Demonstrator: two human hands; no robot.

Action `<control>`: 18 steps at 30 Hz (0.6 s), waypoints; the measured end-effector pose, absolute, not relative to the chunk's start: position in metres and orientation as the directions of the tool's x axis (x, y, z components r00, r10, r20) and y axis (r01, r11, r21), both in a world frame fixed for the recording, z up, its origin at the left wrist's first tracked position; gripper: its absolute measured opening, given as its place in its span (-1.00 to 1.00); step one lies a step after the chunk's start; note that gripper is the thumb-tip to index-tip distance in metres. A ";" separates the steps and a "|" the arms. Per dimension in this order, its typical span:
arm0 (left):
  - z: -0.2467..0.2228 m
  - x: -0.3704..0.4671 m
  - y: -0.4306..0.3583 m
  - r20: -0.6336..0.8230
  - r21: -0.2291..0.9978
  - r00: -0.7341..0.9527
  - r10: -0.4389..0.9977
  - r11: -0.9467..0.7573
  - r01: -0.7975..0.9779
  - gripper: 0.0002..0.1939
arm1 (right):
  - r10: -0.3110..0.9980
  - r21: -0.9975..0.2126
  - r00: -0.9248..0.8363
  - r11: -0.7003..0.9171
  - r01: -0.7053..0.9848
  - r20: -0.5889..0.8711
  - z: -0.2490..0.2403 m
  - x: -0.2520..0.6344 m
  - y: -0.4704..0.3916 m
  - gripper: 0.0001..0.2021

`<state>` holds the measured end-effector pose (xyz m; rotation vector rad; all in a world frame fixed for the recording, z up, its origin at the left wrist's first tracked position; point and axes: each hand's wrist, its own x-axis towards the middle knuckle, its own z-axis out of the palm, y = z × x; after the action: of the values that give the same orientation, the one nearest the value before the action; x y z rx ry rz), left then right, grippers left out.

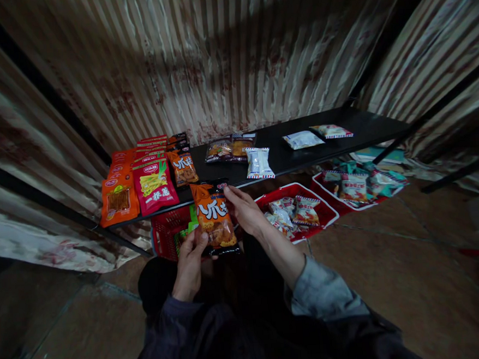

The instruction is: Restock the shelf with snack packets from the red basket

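Observation:
Between my two hands I hold an orange and black snack bag (214, 217), its printed front facing me. My left hand (190, 259) grips its lower left edge, thumb on the front. My right hand (244, 209) pinches the upper right corner. The bag is in front of the black shelf's (273, 136) front edge. Behind it on the shelf lies a matching orange snack bag (183, 167), beside a row of pink snack bags (153, 185) and a row of orange snack bags (118, 196) at the left end.
Brown snack bags (223, 148), a small white packet (259, 163) and two flat packets (302, 139) lie farther right on the shelf. Below stand red baskets (330, 217) holding several snack packets. Black posts (47, 78) and a striped curtain (214, 50) enclose the shelf.

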<state>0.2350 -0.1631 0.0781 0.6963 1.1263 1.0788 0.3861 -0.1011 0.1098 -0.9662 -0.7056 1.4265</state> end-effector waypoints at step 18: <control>0.078 0.242 -0.186 -0.304 0.791 -0.008 0.953 0.247 -0.560 -0.58 | 0.933 -0.804 0.285 -0.005 -0.595 -0.217 0.110 0.367 -0.078 -0.66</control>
<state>0.2418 -0.1861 0.0781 0.5217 0.9607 1.2831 0.3668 -0.0783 0.1103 -0.9649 -0.4435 1.2682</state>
